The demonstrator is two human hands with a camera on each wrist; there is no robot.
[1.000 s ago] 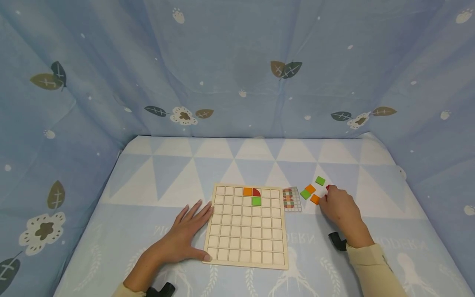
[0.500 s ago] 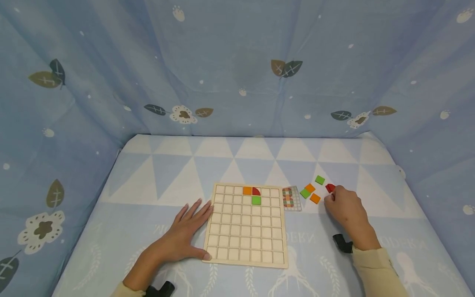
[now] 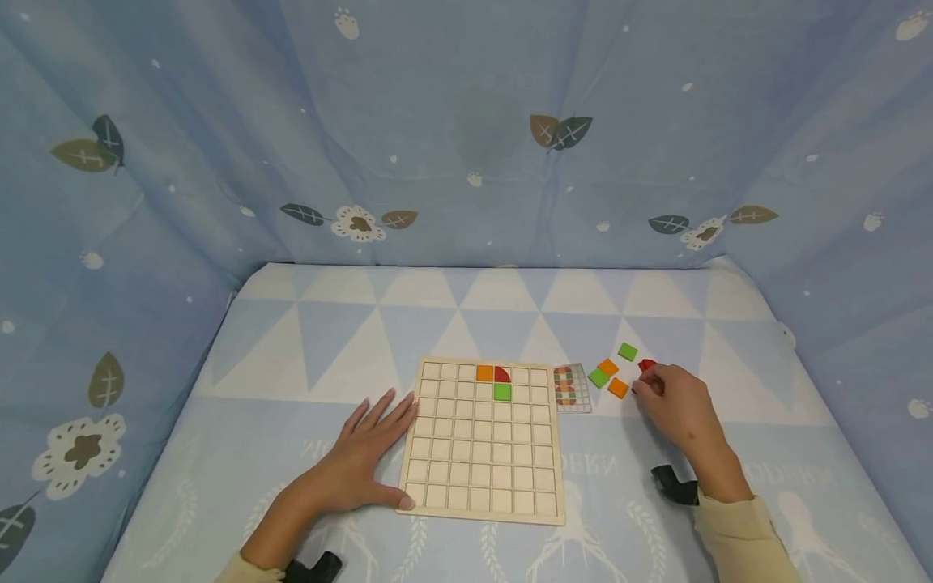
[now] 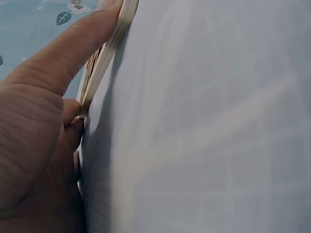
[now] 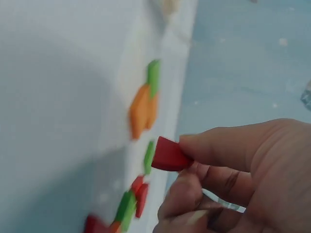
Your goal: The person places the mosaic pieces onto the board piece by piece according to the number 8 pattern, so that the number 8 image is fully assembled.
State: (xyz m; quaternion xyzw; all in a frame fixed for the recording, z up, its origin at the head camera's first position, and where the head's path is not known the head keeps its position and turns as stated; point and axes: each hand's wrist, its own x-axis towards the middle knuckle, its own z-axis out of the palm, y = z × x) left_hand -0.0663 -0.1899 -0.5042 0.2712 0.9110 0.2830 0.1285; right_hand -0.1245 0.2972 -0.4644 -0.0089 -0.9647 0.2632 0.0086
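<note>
Right hand [image 3: 674,405] pinches a red tile [image 5: 167,155] between thumb and fingers, just above the cloth, right of the grid board [image 3: 484,494]; left hand [image 3: 364,457] rests flat, fingers straight, touching the board's left edge.

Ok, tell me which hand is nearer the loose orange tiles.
Right. The right hand pinches a red tile just beside the orange tiles; the left hand rests at the wooden board's far left edge.
</note>
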